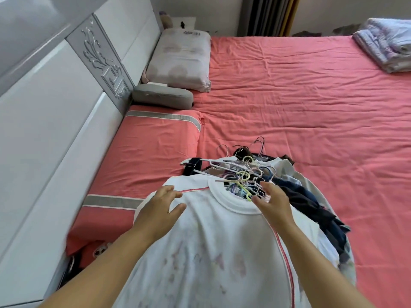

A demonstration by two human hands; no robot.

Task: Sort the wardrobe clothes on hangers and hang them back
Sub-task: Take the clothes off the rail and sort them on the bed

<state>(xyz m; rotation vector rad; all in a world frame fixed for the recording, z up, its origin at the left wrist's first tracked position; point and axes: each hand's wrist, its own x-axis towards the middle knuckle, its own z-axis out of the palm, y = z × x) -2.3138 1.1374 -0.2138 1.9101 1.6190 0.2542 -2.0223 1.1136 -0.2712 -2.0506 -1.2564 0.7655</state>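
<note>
A heap of clothes lies at the near edge of the bed, topped by a white shirt with thin red seams and a faded print; both forearms reach across it from the near side. The left hand is wide open, fingers spread and relaxed, its fingertips at the shirt's left shoulder seam; whether the palm presses the cloth or hovers just over it cannot be told. The right hand is also open, fingers straight and slightly parted, at the right side of the white collar and touching the bundle of hangers; it grips nothing. The hangers, pale green, white, blue and wire, poke out of the neck opening in a tangle, hooks pointing away; dark clothes spill out to the right of the shirt. Beyond, on the left along the headboard, lies a pink pillow with grey bands, then a small grey cushion, then a pale pillow; a folded quilt sits at the far right corner.
</note>
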